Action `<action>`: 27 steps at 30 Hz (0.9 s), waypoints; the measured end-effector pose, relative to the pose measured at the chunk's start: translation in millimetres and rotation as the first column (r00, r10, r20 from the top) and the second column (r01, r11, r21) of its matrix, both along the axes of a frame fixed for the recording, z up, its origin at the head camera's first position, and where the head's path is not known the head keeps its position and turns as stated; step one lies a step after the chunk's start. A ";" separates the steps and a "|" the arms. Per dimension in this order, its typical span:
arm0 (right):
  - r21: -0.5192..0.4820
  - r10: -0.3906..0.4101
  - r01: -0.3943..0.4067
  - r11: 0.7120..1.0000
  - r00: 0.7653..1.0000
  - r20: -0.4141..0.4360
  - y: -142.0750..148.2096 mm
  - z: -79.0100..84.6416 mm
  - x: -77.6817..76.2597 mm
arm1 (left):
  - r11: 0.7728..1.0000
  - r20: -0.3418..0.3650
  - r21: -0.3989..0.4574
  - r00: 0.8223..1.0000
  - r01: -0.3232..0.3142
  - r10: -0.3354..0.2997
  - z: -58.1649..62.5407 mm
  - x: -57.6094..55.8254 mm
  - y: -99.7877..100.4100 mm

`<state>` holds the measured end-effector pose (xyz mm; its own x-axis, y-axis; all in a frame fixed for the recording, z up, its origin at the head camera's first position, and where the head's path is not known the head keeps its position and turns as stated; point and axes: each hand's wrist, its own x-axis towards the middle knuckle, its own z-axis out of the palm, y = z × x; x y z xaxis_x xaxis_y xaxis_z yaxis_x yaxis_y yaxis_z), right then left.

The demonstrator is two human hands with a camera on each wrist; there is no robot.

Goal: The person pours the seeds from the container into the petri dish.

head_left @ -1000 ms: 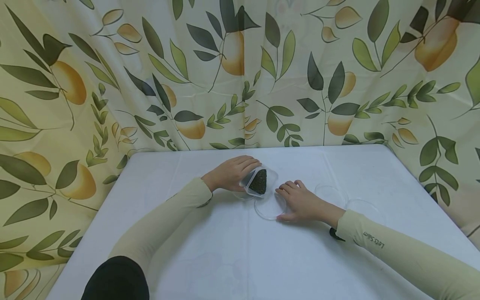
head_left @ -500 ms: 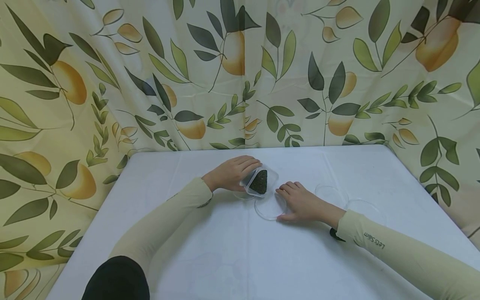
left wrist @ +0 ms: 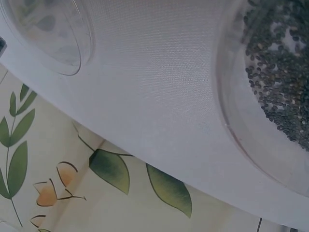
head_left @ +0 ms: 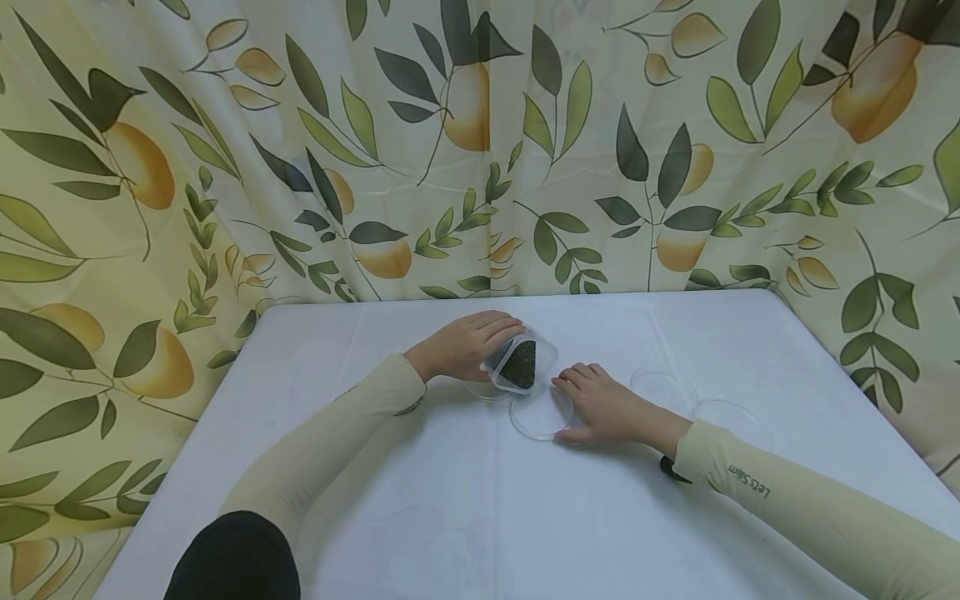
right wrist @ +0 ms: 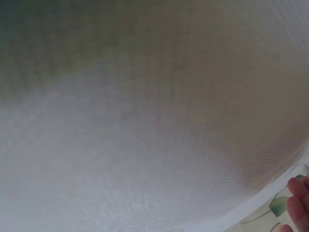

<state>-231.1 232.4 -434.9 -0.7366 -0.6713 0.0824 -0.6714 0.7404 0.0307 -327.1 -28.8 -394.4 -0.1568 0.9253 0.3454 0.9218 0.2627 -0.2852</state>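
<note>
My left hand (head_left: 468,343) grips a clear plastic container (head_left: 492,358), tilted so its mouth faces right. A heap of small dark seeds (head_left: 519,365) lies inside it. Just below and right of its mouth lies a clear round petri dish (head_left: 538,422) on the table. My right hand (head_left: 600,408) holds this dish at its right side, thumb at the near rim and fingers at the far side. In the right wrist view only a few fingertips (right wrist: 299,205) show at the corner. The left wrist view shows dark seeds (left wrist: 285,72) in a clear round dish (left wrist: 227,121).
Another clear round dish (head_left: 487,393) sits partly hidden under the tilted container. Two more faint clear dishes (head_left: 662,390) lie to the right, beyond my right wrist. A white cloth covers the table (head_left: 420,517). Behind its far edge hangs a leaf-and-fruit patterned curtain (head_left: 570,192).
Hardly anything differs: the container in my left hand shifts very slightly to the right, and both hands otherwise keep their places.
</note>
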 end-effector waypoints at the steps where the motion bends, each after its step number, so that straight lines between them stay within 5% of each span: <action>1: -0.001 0.000 0.000 1.000 1.000 -0.001 0.0 0.0 0.1 | 1.000 0.000 -0.003 1.000 0.000 0.000 0.1 0.1 0.0; 27: -0.003 0.014 -0.014 1.000 1.000 -0.020 2.5 -3.3 -1.1 | 1.000 -0.048 -0.011 0.999 0.018 -0.018 4.3 1.6 3.4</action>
<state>-232.2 234.9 -438.2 -0.7253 -0.6813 0.0988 -0.6810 0.7311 0.0417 -325.5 -25.4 -390.0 -0.1237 0.9316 0.3419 0.9115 0.2429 -0.3321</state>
